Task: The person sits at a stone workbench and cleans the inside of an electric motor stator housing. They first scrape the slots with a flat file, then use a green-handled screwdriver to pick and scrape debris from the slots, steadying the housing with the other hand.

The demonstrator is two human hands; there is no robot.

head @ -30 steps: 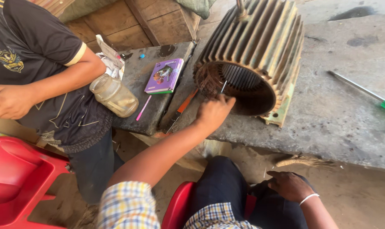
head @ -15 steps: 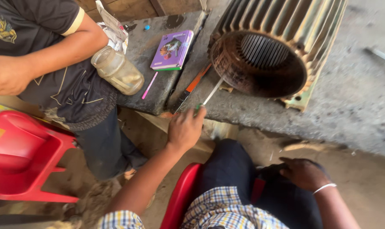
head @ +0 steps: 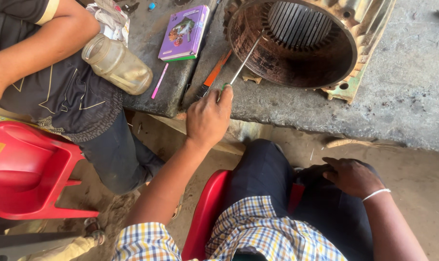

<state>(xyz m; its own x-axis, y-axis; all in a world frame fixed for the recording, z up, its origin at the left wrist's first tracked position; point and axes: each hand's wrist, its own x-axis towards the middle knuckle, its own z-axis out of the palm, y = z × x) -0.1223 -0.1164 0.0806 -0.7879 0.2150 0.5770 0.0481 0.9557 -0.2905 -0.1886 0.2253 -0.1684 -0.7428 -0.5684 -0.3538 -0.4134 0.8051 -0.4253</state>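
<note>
While the left hand [head: 209, 116] grips the handle end of a thin metal rod [head: 246, 58], its fingers [head: 224, 94] are curled tight round it at the near edge of the desk [head: 413, 87], so the rod slants up and away with its far tip resting against the rusty inner wall of the motor housing [head: 297, 43]. Held low and from outside, the rod can reach into the open bore without the hand going in. That housing lies on its side near the desk's front edge, its open mouth turned toward the person, so the slotted core deep inside is in plain view.

Just left of the rod, an orange-handled tool [head: 213, 75] lies along the crack between two slabs, close to the hand. Further left a purple booklet [head: 184, 31] lies flat, with a pink pen [head: 159, 80] beside it near the front edge.

From a checked sleeve, the left forearm stretches forward and up, wrist straight, knuckles up. Away from the desk, the right hand [head: 352, 176] rests on the person's dark-trousered thigh, its fingers loosely bent and holding nothing.

At the left corner of the desk a co-worker's forearm [head: 40, 48] lies across a clear jar [head: 117, 64] that is tipped on its side.
</note>
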